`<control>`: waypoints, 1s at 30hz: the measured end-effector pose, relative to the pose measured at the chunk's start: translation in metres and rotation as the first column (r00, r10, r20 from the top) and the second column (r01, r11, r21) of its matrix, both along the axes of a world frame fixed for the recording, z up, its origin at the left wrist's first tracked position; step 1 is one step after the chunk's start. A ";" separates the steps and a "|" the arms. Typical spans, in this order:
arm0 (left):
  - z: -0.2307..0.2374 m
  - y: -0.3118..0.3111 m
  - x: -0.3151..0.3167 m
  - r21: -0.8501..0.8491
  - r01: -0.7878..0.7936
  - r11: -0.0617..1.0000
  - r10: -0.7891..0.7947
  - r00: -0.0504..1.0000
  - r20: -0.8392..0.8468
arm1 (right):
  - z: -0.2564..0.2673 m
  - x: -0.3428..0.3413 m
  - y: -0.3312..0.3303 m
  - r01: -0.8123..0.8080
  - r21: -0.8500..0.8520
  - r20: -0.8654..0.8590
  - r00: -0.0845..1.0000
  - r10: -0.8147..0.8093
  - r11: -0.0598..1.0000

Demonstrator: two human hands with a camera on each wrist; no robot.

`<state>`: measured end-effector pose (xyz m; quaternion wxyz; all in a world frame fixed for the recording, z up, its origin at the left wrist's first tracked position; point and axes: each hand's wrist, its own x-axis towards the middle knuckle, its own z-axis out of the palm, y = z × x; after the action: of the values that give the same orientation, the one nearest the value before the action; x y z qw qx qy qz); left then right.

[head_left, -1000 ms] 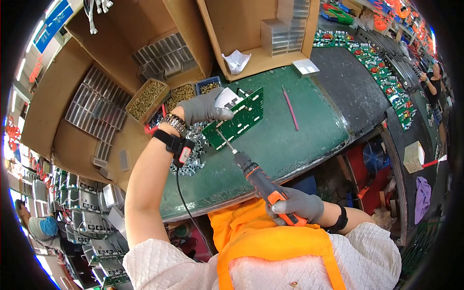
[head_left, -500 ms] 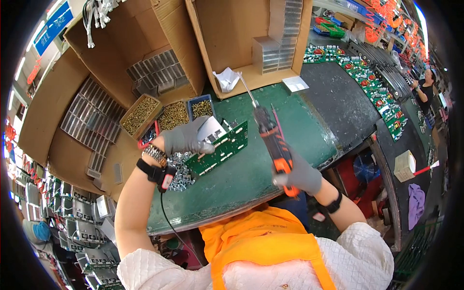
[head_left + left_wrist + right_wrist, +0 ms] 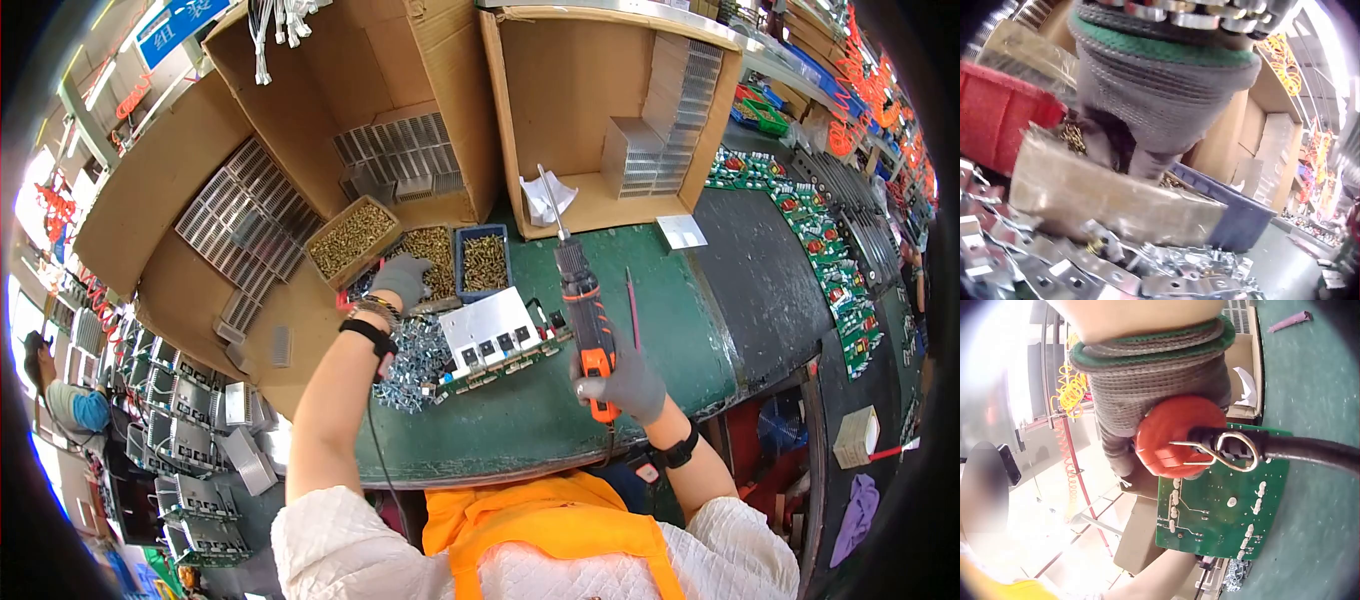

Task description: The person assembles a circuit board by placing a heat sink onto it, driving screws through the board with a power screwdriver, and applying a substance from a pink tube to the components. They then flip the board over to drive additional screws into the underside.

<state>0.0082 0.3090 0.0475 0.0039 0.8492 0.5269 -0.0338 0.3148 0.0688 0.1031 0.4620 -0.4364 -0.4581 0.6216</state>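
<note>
My gloved left hand reaches into a cardboard box of brass screws; its fingertips are hidden among them. In my gloved right hand is an orange-and-black electric screwdriver, its long bit pointing up and away from me. Between the hands, a green circuit board with a silver heat sink sits on the green table, tilted. Small bent metal clips lie heaped at the board's left, just below the box.
A blue bin and another box hold more brass screws. Large cartons with stacked heat sinks stand behind. A pink stick and a white box lie to the right. Finished-looking boards line the far right.
My left hand has let go of the circuit board and moved to the screw box. The board now sits with its heat sink upward. The screwdriver has swung off the board to point upward.
</note>
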 end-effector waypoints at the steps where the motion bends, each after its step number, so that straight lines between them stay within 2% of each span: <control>1: -0.007 0.009 0.004 0.002 -0.002 1.000 0.002 1.000 0.000 | 0.000 0.000 0.000 -0.002 0.002 0.000 1.000 0.002 1.000; 3: -0.016 0.023 0.011 -0.123 -0.056 0.991 0.063 0.996 0.056 | 0.000 0.001 0.001 -0.020 -0.003 -0.009 1.000 0.020 1.000; 8: -0.004 0.028 0.009 -0.213 -0.069 0.975 0.073 0.997 0.011 | 0.002 0.007 0.004 -0.052 -0.056 0.019 0.998 0.053 0.997; 10: 0.015 0.015 0.005 -0.168 -0.091 0.982 0.118 0.981 0.156 | 0.002 0.012 0.006 -0.057 -0.083 0.053 0.997 0.062 0.995; 11: 0.023 0.011 0.007 -0.165 -0.087 0.982 0.113 0.982 0.154 | -0.001 0.015 0.007 -0.050 -0.078 0.122 0.991 0.059 0.996; 12: 0.032 0.007 0.008 -0.194 -0.131 0.972 0.179 0.950 0.257 | 0.000 0.016 0.007 -0.043 -0.075 0.192 0.980 0.057 0.996; 13: 0.039 0.004 0.009 -0.228 -0.171 0.959 0.245 0.902 0.355 | 0.005 0.018 0.009 -0.040 -0.073 0.193 0.980 0.054 0.997; 14: 0.044 0.001 0.010 -0.282 -0.143 0.949 0.272 0.824 0.497 | 0.015 0.020 0.010 -0.084 -0.093 0.267 0.958 0.106 0.992; 15: 0.051 -0.002 0.012 -0.280 -0.140 0.950 0.269 0.824 0.498 | 0.024 0.021 0.012 -0.126 -0.118 0.339 0.927 0.159 0.985; 16: 0.058 -0.006 0.015 -0.435 0.058 0.899 0.322 0.587 0.743 | 0.029 0.021 0.014 -0.124 -0.115 0.340 0.927 0.157 0.986; 17: 0.066 -0.010 0.018 -0.492 0.296 0.819 0.418 0.280 0.864 | 0.032 0.022 0.016 -0.154 -0.092 0.387 0.905 0.178 0.984; 18: 0.081 -0.020 0.023 -0.444 0.403 0.800 0.400 0.192 0.896 | 0.036 0.022 0.017 -0.185 -0.072 0.432 0.880 0.198 0.980; 19: 0.085 -0.023 0.026 -0.443 0.405 0.800 0.398 0.193 0.897 | 0.040 0.022 0.018 -0.182 -0.070 0.433 0.880 0.194 0.981; 21: 0.092 -0.027 0.032 -0.367 0.588 0.721 0.454 -0.001 0.891 | 0.047 0.022 0.019 -0.204 -0.134 0.408 0.880 0.242 0.970; 24: 0.106 -0.034 0.039 -0.390 0.590 0.707 0.471 0.018 0.882 | 0.056 0.020 0.021 -0.194 -0.217 0.496 0.822 0.279 0.957; 25: 0.108 -0.033 0.041 -0.399 0.595 0.697 0.471 0.039 0.881 | 0.057 0.020 0.021 -0.193 -0.213 0.499 0.821 0.276 0.958; 30: 0.111 -0.033 0.042 -0.418 0.582 0.698 0.505 0.015 0.863 | 0.056 0.020 0.019 -0.188 -0.142 0.550 0.801 0.235 0.972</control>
<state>0.0505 0.2756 0.1587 0.6997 0.5468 0.2715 0.3710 0.3349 0.0882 0.1587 0.2161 -0.5645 -0.5941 0.5307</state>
